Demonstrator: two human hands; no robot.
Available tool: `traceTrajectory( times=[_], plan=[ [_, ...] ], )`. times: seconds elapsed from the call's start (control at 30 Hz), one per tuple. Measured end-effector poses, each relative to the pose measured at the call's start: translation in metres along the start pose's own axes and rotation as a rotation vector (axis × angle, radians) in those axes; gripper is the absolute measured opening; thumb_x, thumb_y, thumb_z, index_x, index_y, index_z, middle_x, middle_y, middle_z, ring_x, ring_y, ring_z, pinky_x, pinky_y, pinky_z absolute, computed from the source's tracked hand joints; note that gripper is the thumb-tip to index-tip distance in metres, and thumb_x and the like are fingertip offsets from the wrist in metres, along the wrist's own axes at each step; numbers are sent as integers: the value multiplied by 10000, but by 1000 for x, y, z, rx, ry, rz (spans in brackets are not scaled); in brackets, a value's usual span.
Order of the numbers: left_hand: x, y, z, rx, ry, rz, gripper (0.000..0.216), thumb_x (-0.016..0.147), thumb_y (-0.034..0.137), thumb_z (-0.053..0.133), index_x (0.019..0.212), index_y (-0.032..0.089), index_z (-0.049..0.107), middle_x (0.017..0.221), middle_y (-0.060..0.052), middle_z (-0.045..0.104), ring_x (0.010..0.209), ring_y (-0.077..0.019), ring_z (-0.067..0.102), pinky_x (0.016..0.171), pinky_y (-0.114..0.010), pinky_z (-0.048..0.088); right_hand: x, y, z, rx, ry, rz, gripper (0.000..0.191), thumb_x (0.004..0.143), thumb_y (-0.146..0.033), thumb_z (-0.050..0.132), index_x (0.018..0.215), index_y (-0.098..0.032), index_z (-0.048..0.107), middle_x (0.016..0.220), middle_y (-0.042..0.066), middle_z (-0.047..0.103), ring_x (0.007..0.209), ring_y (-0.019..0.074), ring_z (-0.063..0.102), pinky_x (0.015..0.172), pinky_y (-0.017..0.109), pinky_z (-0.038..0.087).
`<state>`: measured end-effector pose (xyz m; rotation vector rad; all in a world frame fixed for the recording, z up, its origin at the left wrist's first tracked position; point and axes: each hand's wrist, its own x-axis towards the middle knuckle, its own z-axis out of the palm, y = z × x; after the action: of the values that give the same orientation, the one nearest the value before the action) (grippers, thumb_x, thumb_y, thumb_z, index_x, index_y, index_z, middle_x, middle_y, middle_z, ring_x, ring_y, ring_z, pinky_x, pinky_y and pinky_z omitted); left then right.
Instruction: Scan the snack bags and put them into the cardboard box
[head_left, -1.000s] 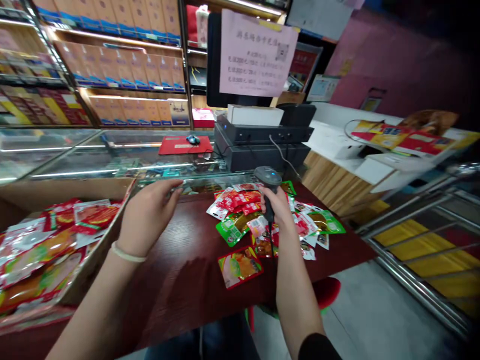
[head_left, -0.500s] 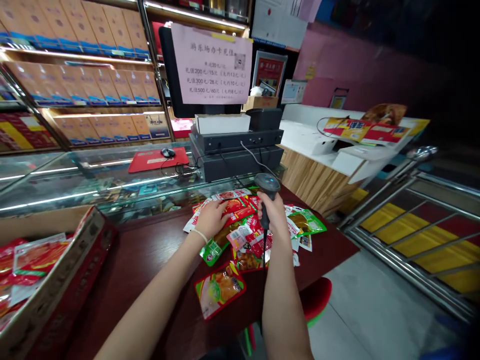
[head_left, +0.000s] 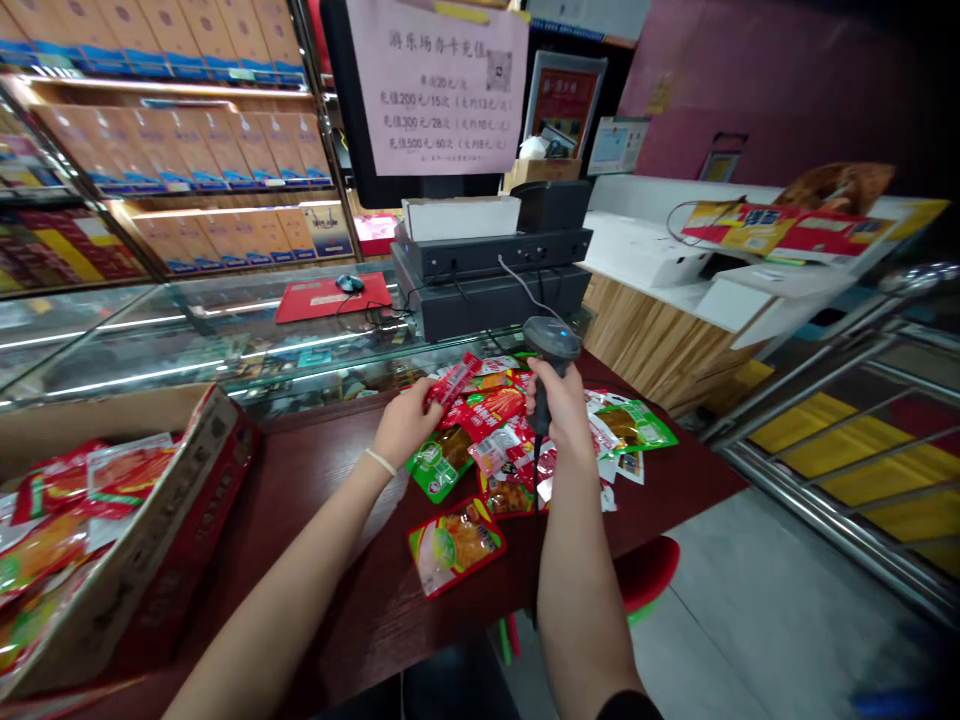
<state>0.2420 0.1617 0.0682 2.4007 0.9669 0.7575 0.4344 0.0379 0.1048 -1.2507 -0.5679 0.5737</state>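
My left hand (head_left: 407,428) is closed on a red snack packet (head_left: 455,383), lifted with its far end tilted up at the left of the pile. Wrapped round the handle of a dark barcode scanner (head_left: 553,345) is my right hand (head_left: 564,405); the scanner's head points away from me, above the pile. Below both hands lie several snack packets (head_left: 491,412), mostly red, overlapping on the dark red table (head_left: 360,580). A green packet (head_left: 441,462) sits under my left hand. Nearer to me, a red-edged packet (head_left: 457,545) lies apart from the others.
An open cardboard box (head_left: 195,490) of snack packets stands at the left. Beyond the table are a glass counter (head_left: 247,350), a red mouse pad (head_left: 319,300), and a monitor with a pink notice (head_left: 442,90). A metal railing (head_left: 817,480) and a red stool (head_left: 651,575) are at the right.
My left hand has gone from resting spread over the pile to gripping a red packet and raising it. The scanner stays in my right hand. The whole view has shifted slightly.
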Motion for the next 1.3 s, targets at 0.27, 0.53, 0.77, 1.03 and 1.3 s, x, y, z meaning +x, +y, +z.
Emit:
traceTrajectory(
  times=[0.27, 0.53, 0.77, 1.03, 1.3],
  plan=[
    [-67, -74, -43, -927, 131, -445, 365, 800, 464, 543, 997, 171, 634, 945, -43, 688, 755, -155, 609, 702, -258, 482, -15, 3, 36, -33, -235, 34, 271, 735, -430, 678, 768, -255, 473, 483, -69, 484, 342, 100, 423, 331, 230, 370],
    [-100, -122, -51, -917, 184, -523, 467, 649, 350, 724, 1056, 154, 604, 886, -38, 705, 722, -162, 639, 703, -284, 507, -36, 31, 81, -97, -512, 221, 304, 717, -389, 739, 801, -246, 483, 495, -74, 511, 336, 83, 410, 320, 208, 329],
    [-106, -130, -68, -695, 78, -476, 411, 690, 365, 735, 1048, 164, 725, 1036, -65, 736, 849, -208, 663, 815, -310, 500, -54, 47, 105, -256, -673, 311, 367, 711, -375, 774, 943, -261, 513, 485, -75, 509, 334, 98, 411, 297, 210, 312],
    [-107, -152, -70, -418, 174, -482, 424, 727, 366, 692, 1090, 148, 710, 1027, -79, 740, 898, -228, 672, 834, -317, 496, -57, 48, 105, -337, -873, 374, 318, 771, -408, 733, 950, -238, 533, 530, -58, 535, 364, 101, 453, 311, 203, 344],
    [-106, -154, -67, -372, 159, -419, 364, 751, 287, 630, 1080, 155, 712, 1058, -54, 734, 960, -226, 665, 902, -328, 484, -61, 45, 109, -368, -902, 398, 269, 772, -369, 718, 742, -221, 496, 475, -65, 483, 347, 98, 435, 322, 221, 338]
  ],
)
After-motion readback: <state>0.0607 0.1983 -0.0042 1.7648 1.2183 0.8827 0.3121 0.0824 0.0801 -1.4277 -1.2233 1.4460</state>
